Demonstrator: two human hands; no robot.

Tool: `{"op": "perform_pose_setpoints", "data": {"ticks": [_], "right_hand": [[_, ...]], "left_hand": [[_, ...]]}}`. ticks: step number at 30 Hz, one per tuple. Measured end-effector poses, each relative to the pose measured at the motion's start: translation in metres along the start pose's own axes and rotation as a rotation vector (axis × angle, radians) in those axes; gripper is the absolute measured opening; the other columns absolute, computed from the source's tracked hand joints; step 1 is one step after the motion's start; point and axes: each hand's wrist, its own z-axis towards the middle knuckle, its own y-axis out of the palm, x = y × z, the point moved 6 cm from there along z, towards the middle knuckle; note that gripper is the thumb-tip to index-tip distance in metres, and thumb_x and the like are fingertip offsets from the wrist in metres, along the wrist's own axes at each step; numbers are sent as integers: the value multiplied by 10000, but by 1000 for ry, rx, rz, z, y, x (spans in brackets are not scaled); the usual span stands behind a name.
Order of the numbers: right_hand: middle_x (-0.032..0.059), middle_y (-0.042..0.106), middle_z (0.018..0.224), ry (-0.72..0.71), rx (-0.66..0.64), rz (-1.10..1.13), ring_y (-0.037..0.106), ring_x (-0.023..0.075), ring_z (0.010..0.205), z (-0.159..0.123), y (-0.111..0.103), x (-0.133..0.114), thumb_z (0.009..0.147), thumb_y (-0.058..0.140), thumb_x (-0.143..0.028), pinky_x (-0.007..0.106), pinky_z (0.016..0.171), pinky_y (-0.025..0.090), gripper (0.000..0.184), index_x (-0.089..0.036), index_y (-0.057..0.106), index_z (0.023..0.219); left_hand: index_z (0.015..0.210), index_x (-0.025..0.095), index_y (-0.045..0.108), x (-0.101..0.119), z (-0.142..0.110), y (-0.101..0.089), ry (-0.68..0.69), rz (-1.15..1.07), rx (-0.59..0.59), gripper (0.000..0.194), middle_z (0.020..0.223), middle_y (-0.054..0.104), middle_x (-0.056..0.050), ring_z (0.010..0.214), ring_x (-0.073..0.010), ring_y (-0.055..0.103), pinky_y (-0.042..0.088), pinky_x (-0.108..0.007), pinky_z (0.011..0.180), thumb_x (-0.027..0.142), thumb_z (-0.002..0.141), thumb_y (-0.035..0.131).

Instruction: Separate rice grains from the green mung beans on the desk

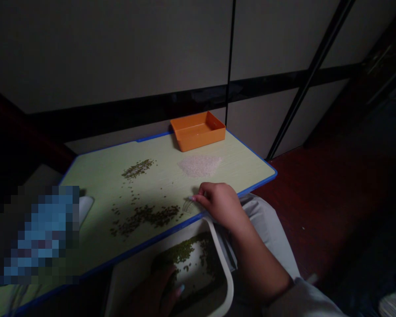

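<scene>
My right hand (221, 202) rests at the near edge of the pale green tabletop (102, 176), its thumb and fingers pinched together; what is between them I cannot make out. Thin curved lines (187, 205) show beside the fingertips. Just left of them spreads a dark pile of small seed-like bits (148, 215). In shadow, my left hand (161, 281) reaches into a white tub (229, 281) below the table edge, thumb and fingers apart, beside small green bits (183, 251). Its palm is too dark to see.
An orange open box (201, 141) stands at the table's back edge, behind a pale grain pile (200, 165). A smaller greenish-brown pile (137, 169) lies to the left. A blurred-out blue item (42, 237) is at the left edge. Cabinet panels (135, 48) rise behind.
</scene>
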Motion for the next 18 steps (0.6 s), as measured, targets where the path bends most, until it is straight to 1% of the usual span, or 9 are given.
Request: {"op": "perform_pose_setpoints", "data": {"ticks": [5,12,18], "right_hand": [[18,724,754,-14,-28,8,580,154,701,-1,2,-3,969,711,-361,271,633,259,194,-215,739,843],[31,739,778,-12,-12,-16,594,161,713,2,4,-6,963,722,-371,271,632,254,191,-214,742,857],[27,727,771,-43,-39,-3,581,155,711,4,7,-8,970,718,-367,276,640,259,205,-210,734,838]], "left_hand": [[1460,286,600,-3,0,2,-18,-20,-12,568,1558,608,-23,1447,-224,561,403,-366,1233,493,945,483],[1446,291,613,-2,1,1,-9,12,3,556,1535,634,-25,1422,-222,586,420,-346,1214,500,949,475],[1464,281,596,-6,1,5,6,-7,-13,564,1553,614,-40,1440,-236,569,410,-392,1233,504,963,465]]}}
